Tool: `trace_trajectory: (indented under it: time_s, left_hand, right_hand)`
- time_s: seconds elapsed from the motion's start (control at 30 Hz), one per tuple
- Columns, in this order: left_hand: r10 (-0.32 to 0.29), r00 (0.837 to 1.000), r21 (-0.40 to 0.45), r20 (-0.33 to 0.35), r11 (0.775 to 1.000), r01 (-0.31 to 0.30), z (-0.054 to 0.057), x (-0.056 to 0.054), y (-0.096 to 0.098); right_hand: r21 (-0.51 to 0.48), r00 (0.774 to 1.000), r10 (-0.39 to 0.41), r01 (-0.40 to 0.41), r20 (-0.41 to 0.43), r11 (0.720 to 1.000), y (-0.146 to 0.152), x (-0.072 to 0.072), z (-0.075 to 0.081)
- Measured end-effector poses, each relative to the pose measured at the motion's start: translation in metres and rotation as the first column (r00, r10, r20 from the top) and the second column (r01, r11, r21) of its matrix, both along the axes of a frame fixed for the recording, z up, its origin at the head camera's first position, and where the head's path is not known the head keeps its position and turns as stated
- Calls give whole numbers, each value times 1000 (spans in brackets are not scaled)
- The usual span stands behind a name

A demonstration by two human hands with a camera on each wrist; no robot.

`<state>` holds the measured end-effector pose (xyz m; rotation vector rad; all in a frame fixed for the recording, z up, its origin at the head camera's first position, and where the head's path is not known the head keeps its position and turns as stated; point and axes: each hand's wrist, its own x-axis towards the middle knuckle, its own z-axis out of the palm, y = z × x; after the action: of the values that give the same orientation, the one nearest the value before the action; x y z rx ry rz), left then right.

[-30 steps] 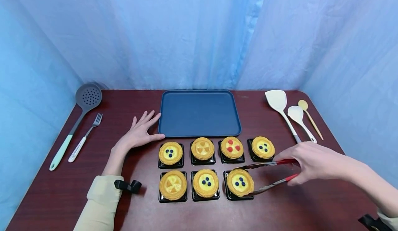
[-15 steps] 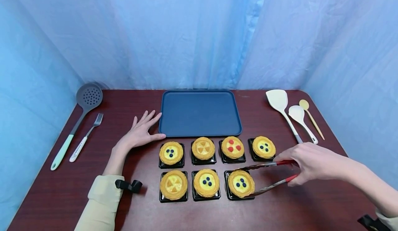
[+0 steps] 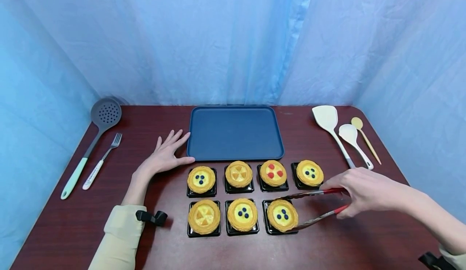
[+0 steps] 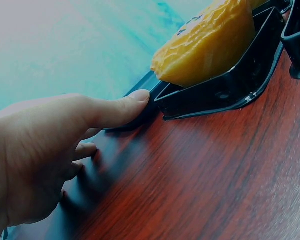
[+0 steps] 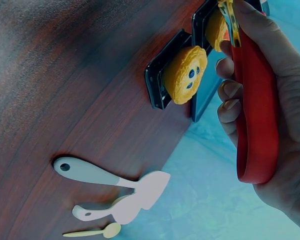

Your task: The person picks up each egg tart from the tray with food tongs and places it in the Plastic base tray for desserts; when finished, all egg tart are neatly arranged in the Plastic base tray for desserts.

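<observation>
My right hand (image 3: 360,193) grips red-handled metal tongs (image 3: 314,220), whose arms reach left around a blueberry-topped egg tart (image 3: 282,215). This tart sits in a black square holder at the right of the front row. One tong tip overlaps the tart's lower right rim; the other lies near its upper edge. In the right wrist view, the fingers wrap the red handle (image 5: 260,110). My left hand (image 3: 165,157) is spread, with thumb and fingertips at the left edge of the blue tray (image 3: 234,132). A tart (image 4: 205,45) in its holder stands just beyond the thumb in the left wrist view.
Several more tarts stand in black holders, including a strawberry-topped one (image 3: 273,173) and fruit-wedge ones (image 3: 238,174). At left lie a grey skimmer (image 3: 105,113) and a fork (image 3: 100,161). A white turner (image 3: 325,117), a white ladle (image 3: 348,133) and a small spoon (image 3: 357,123) lie right.
</observation>
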<state>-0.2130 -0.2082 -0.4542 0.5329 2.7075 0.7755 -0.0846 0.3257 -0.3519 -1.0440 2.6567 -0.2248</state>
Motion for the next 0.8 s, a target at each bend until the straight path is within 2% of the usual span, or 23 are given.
trace_trajectory:
  time_s: [0.8]
  left_hand:
    - [-2,1000,1,-3,1000,2,-1,0,0]
  right_hand:
    - [1,1000,-8,8,-6,1000,1,3,3]
